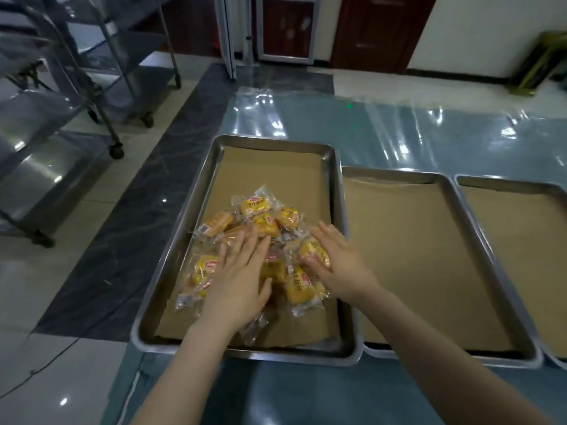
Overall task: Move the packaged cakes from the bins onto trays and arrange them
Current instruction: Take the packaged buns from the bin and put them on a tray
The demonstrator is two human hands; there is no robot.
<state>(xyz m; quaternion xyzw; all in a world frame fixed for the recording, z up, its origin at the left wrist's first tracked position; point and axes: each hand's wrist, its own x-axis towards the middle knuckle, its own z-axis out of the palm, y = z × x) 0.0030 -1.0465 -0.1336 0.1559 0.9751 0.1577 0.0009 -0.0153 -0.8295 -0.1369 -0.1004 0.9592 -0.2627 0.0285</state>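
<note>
Our left hand (239,277) and right hand (340,268) lie flat with straight, spread fingers, gripping nothing, on a loose heap of yellow cakes in crinkly clear wrappers (254,205). The heap sits in the near half of a shiny metal tray with raised edges (184,228). The tray's smooth brown paper (270,173) lies bare farther back.

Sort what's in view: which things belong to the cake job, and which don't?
Job: cakes, left tray, middle tray, right tray, left hand, right hand.
Lying about: racks, cable, door.
</note>
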